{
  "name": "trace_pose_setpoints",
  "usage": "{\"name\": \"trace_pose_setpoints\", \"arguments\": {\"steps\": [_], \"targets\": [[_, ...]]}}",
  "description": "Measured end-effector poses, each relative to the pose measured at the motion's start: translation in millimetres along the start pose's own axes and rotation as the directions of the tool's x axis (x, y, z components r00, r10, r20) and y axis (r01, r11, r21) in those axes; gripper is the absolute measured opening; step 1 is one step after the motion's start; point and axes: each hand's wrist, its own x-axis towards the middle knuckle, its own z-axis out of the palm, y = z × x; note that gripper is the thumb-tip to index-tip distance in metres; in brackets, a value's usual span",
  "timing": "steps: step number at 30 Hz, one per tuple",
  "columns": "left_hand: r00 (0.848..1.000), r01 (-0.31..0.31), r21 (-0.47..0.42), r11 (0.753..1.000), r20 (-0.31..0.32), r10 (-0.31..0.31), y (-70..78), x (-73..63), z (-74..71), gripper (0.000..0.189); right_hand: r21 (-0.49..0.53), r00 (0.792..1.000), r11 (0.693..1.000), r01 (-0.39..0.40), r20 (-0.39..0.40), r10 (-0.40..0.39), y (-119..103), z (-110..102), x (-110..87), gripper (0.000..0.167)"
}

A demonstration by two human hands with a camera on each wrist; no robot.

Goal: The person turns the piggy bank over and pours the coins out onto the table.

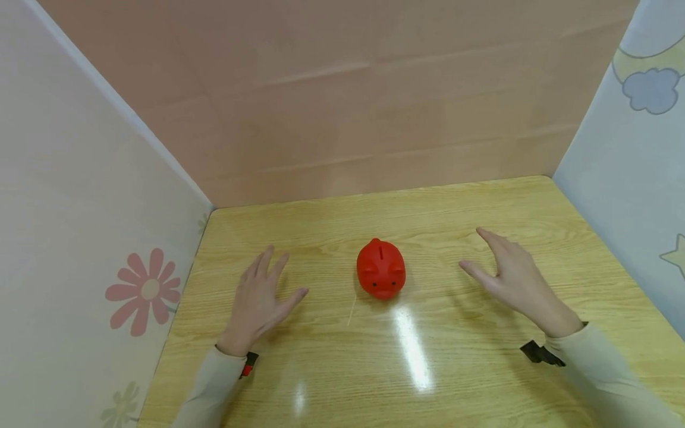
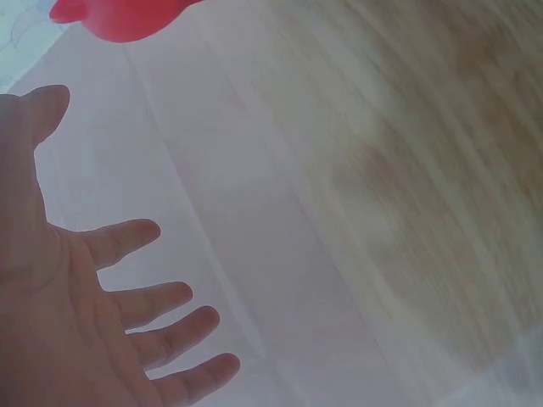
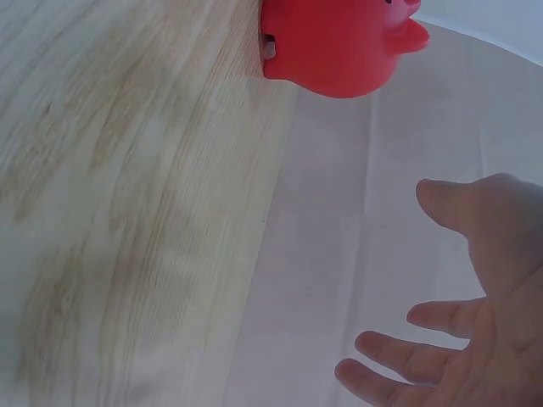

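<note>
A red piggy bank (image 1: 381,269) stands on the wooden table, its snout toward me and a coin slot along its back. To its left is my left hand (image 1: 260,303), fingers spread and thumb pointing at the piggy bank, holding nothing. On the other side my right hand (image 1: 515,279) reaches in, thumb and index finger apart, also holding nothing. Part of the piggy bank (image 2: 131,17) shows at the top of the left wrist view. The right wrist view catches its side (image 3: 335,42), above the loosely spread fingers. Both hands are apart from it.
The wood-grain table (image 1: 332,356) meets a brownish-pink back panel (image 1: 342,107). A white side wall with a pink flower (image 1: 150,290) borders the left, and another with a cloud print (image 1: 650,90) borders the right. Light glares off the table in front of the piggy bank.
</note>
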Motion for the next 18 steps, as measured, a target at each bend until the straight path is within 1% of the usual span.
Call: {"name": "trace_pose_setpoints", "arguments": {"steps": [4,12,18], "targets": [[1.000,0.003,-0.010,1.000,0.017,-0.003,2.7,0.8,3.1,0.089,0.014,1.000,1.000,0.000,0.023,0.000,-3.2,2.8,0.4,0.084],[1.000,-0.011,-0.019,1.000,0.013,0.011,7.0,1.5,8.4,0.089,0.038,0.999,0.999,0.006,0.044,-0.008,-7.8,8.5,0.5,0.084],[0.999,-0.008,-0.028,1.000,0.037,0.009,11.6,2.0,10.0,0.088,0.060,0.997,0.998,0.003,0.083,-0.008,-10.2,11.8,0.5,0.084]]}}
